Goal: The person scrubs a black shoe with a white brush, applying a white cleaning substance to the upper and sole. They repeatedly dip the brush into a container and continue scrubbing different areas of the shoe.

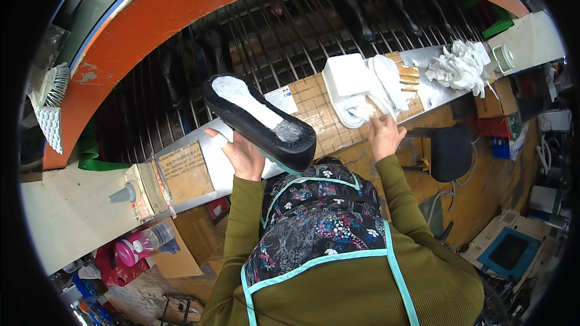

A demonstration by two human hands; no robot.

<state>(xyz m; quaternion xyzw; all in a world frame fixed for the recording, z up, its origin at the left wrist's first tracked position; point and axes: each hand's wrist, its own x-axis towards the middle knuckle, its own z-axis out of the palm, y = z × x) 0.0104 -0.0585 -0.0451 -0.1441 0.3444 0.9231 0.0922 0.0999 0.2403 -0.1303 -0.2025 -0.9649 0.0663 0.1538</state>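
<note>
My left hand point(243, 156) holds a black shoe upper point(241, 122) from beneath, its sole side facing up. A white strip point(244, 100) runs along that underside, ending in a greyish patch near the broader end. White tape wraps the thumb of this hand, which sticks out to the side. My right hand point(386, 136) has its fingers pinched at the lower end of a white cloth point(385, 84). That cloth lies against a white plastic container point(347, 77) on the ledge. What lies inside the container is partly hidden.
Brown cardboard point(314, 105) covers part of the ledge. Beyond it, several black shoes hang among metal rods point(266, 36) under an orange frame point(115, 42). Crumpled white cloths point(462, 67) lie at the right. A grey cone point(123, 194) stands left; a black seat point(452, 152) is right.
</note>
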